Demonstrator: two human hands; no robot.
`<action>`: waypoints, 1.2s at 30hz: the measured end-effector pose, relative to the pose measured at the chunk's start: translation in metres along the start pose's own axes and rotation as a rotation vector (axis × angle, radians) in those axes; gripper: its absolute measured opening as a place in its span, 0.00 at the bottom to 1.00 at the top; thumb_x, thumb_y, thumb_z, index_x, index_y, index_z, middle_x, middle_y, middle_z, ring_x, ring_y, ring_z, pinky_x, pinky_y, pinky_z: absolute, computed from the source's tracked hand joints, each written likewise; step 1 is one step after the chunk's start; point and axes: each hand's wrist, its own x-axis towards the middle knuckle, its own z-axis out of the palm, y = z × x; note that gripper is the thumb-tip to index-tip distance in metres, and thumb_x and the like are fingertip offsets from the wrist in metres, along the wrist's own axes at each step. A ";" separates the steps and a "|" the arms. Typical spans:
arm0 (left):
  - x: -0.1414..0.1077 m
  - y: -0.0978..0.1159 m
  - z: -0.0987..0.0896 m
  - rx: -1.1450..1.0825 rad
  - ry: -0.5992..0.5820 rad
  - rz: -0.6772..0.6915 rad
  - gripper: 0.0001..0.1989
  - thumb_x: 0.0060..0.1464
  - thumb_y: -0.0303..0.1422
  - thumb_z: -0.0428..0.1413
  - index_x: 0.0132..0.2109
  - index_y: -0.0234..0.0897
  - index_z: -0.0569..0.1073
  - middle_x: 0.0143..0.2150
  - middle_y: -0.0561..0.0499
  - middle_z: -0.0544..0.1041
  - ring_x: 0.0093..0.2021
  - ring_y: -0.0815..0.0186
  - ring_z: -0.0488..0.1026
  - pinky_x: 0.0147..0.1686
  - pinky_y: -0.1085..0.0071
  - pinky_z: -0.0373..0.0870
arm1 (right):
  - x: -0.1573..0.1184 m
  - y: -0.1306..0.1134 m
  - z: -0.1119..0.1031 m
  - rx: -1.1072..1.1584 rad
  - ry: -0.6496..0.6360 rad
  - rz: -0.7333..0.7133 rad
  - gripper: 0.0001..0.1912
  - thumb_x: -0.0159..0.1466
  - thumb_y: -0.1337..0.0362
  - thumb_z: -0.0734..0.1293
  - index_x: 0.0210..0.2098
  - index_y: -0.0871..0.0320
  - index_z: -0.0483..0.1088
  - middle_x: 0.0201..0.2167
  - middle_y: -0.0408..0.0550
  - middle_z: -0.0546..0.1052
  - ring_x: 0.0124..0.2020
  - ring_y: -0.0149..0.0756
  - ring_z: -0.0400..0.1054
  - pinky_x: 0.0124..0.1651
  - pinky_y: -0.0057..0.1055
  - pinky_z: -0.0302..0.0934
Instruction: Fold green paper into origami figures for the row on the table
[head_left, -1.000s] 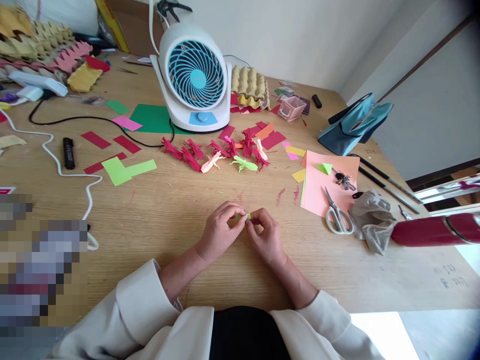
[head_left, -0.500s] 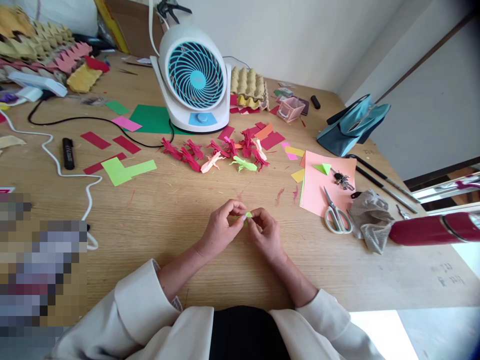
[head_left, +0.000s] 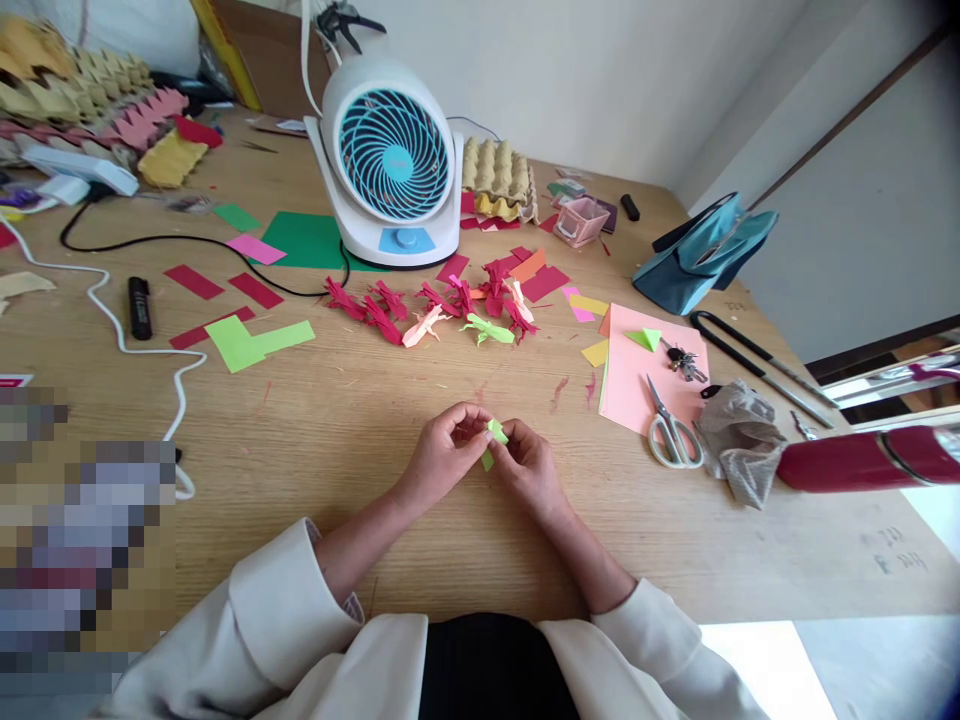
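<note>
Between my fingertips is a small folded piece of light green paper (head_left: 496,431), with a narrow end pointing down below my thumbs. My left hand (head_left: 448,448) pinches it from the left, thumb against index finger. From the other side my right hand (head_left: 531,462) grips the same piece, fingers curled. Just beyond my hands lies a row of folded paper figures: several red ones (head_left: 382,318), a light green one (head_left: 489,329) and a peach one (head_left: 424,326).
A white fan (head_left: 394,150) stands behind the figures. Light green paper (head_left: 232,342) and red strips (head_left: 193,281) lie left. At right are pink sheets (head_left: 630,385), scissors (head_left: 670,430), keys (head_left: 684,363), a crumpled grey cloth (head_left: 742,440), a red bottle (head_left: 840,460) and a blue bag (head_left: 701,255).
The green paper has been turned between my fingers, so more of it shows, above and below the fingertips. Both hands stay in nearly the same place.
</note>
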 end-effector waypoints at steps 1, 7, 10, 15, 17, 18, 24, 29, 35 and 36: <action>0.000 0.001 0.000 0.025 0.000 -0.001 0.04 0.52 0.31 0.59 0.36 0.35 0.74 0.33 0.51 0.77 0.34 0.68 0.74 0.36 0.72 0.70 | 0.000 0.000 0.000 -0.003 0.003 -0.001 0.15 0.62 0.52 0.67 0.30 0.57 0.66 0.23 0.40 0.67 0.23 0.29 0.58 0.28 0.27 0.56; 0.000 0.006 -0.001 0.066 -0.031 0.008 0.05 0.53 0.32 0.58 0.31 0.35 0.73 0.29 0.53 0.74 0.30 0.69 0.70 0.31 0.74 0.67 | -0.001 0.000 0.000 -0.025 0.000 -0.007 0.15 0.62 0.52 0.67 0.30 0.57 0.66 0.23 0.40 0.67 0.24 0.29 0.59 0.29 0.28 0.57; 0.000 0.006 -0.001 0.089 -0.021 0.026 0.06 0.54 0.32 0.58 0.30 0.35 0.72 0.28 0.54 0.73 0.29 0.70 0.69 0.30 0.75 0.66 | 0.000 0.000 0.000 -0.016 -0.014 0.000 0.16 0.62 0.50 0.67 0.30 0.56 0.66 0.24 0.41 0.68 0.24 0.30 0.61 0.28 0.28 0.58; -0.001 0.002 -0.002 0.103 -0.044 0.064 0.09 0.56 0.35 0.57 0.30 0.36 0.69 0.27 0.55 0.71 0.28 0.70 0.67 0.29 0.75 0.63 | 0.001 0.000 -0.001 0.007 -0.043 -0.030 0.16 0.61 0.50 0.68 0.31 0.56 0.67 0.24 0.41 0.69 0.25 0.30 0.62 0.29 0.28 0.59; 0.000 0.001 -0.002 0.099 -0.045 0.093 0.11 0.58 0.36 0.56 0.29 0.37 0.67 0.26 0.56 0.68 0.27 0.71 0.64 0.29 0.75 0.62 | 0.001 0.000 -0.002 0.008 -0.052 -0.033 0.16 0.61 0.50 0.69 0.31 0.56 0.66 0.24 0.41 0.69 0.25 0.30 0.61 0.30 0.28 0.59; 0.000 0.001 -0.002 0.097 -0.041 0.107 0.12 0.58 0.36 0.55 0.29 0.37 0.66 0.25 0.56 0.67 0.27 0.71 0.63 0.28 0.75 0.61 | 0.001 0.001 -0.002 0.007 -0.054 -0.030 0.16 0.61 0.50 0.69 0.30 0.56 0.66 0.24 0.41 0.69 0.25 0.30 0.61 0.29 0.28 0.59; -0.001 0.005 -0.002 0.058 -0.048 0.100 0.12 0.60 0.37 0.53 0.29 0.37 0.67 0.25 0.56 0.64 0.27 0.71 0.61 0.29 0.74 0.60 | -0.001 -0.001 -0.002 0.056 -0.038 0.012 0.16 0.62 0.49 0.67 0.30 0.56 0.65 0.24 0.39 0.66 0.24 0.29 0.59 0.28 0.27 0.58; -0.001 0.004 -0.001 0.033 -0.057 0.041 0.09 0.59 0.37 0.54 0.33 0.36 0.70 0.28 0.55 0.69 0.28 0.70 0.64 0.30 0.74 0.62 | -0.001 0.001 -0.003 -0.022 -0.027 -0.007 0.15 0.63 0.51 0.66 0.30 0.56 0.65 0.23 0.38 0.64 0.23 0.29 0.56 0.26 0.27 0.53; 0.002 0.002 -0.004 0.069 -0.059 0.062 0.06 0.55 0.33 0.57 0.32 0.36 0.71 0.28 0.55 0.70 0.29 0.70 0.67 0.31 0.75 0.65 | -0.001 0.001 -0.003 -0.112 -0.016 -0.033 0.14 0.63 0.53 0.66 0.30 0.57 0.66 0.22 0.38 0.65 0.23 0.29 0.56 0.26 0.26 0.52; 0.002 0.002 -0.004 0.068 -0.061 0.065 0.06 0.55 0.33 0.57 0.32 0.36 0.70 0.28 0.55 0.70 0.29 0.70 0.67 0.31 0.75 0.65 | -0.001 0.000 -0.004 -0.109 -0.008 -0.032 0.13 0.63 0.53 0.66 0.30 0.56 0.66 0.22 0.39 0.65 0.23 0.29 0.57 0.27 0.26 0.53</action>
